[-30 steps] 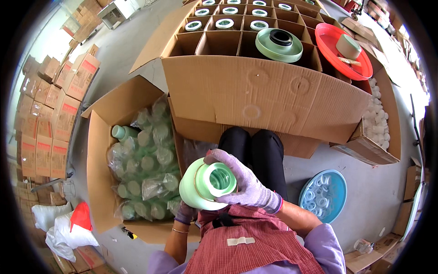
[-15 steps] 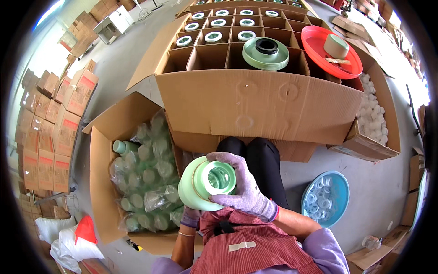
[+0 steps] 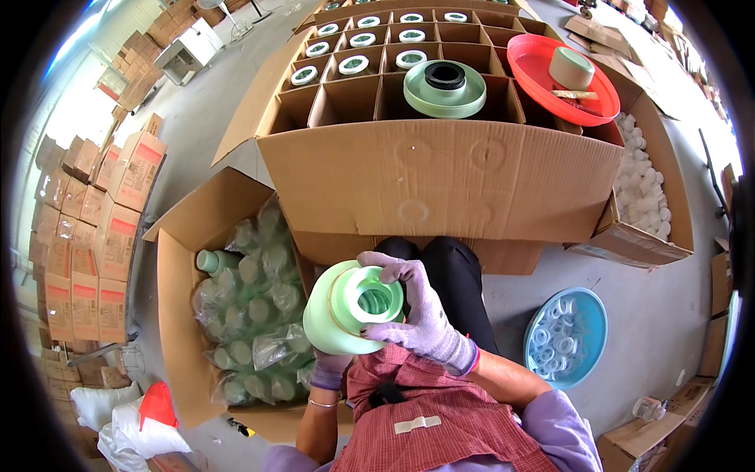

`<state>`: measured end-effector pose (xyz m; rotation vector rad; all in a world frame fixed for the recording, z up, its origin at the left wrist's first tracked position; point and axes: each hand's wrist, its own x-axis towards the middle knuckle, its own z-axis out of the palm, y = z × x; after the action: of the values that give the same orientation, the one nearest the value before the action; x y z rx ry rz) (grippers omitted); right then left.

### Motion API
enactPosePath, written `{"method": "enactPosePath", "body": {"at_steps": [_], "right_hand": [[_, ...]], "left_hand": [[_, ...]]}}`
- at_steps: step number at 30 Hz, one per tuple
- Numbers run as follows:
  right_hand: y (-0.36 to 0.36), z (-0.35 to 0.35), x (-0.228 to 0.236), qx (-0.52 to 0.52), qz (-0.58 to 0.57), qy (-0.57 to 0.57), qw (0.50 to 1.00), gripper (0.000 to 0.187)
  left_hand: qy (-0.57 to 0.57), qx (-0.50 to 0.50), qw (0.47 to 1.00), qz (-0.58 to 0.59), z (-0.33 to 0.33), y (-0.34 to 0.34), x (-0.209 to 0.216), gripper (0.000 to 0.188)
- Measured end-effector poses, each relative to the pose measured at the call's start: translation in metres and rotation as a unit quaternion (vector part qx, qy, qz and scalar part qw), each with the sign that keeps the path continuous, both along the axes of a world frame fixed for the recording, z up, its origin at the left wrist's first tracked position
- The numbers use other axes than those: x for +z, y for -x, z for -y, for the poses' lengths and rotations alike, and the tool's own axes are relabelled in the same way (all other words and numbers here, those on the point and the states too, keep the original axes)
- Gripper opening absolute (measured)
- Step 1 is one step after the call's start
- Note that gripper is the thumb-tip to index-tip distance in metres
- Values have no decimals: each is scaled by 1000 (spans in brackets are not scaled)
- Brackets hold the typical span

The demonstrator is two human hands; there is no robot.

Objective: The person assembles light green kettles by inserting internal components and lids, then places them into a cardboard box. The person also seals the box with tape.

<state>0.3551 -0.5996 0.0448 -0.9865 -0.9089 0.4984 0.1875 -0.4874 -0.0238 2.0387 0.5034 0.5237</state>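
Where visible, grey floor (image 3: 637, 330), stacked cartons (image 3: 114, 240), jar (image 3: 344, 310).

Green jar (image 3: 321, 316), left hand (image 3: 332, 364) beneath jar, right hand (image 3: 421, 315) on jar neck, divided carton (image 3: 448, 177) beyond jar

I see a jar (image 3: 326, 315) in the person's hands (image 3: 429, 318), a box (image 3: 174, 330) of bottles (image 3: 255, 311) to their left, a basin (image 3: 597, 348) of rings (image 3: 552, 342) right, a carton (image 3: 440, 185) before them.

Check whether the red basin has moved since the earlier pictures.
No: the red basin still rests over the same right-front corner of the divided carton; only the view shifted.
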Motion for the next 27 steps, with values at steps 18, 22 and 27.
{"method": "enactPosePath", "body": {"at_steps": [18,22,27], "right_hand": [[-39,-10,38,19,167,273,947,22],[-41,-9,19,78,41,138,986,23],[-44,1,16,180,3,116,977,65]], "left_hand": [[-315,38,941,-119,-11,69,-115,73],[-450,44,879,-153,-10,71,-118,69],[-229,-33,962,-145,-23,76,-120,71]]}}
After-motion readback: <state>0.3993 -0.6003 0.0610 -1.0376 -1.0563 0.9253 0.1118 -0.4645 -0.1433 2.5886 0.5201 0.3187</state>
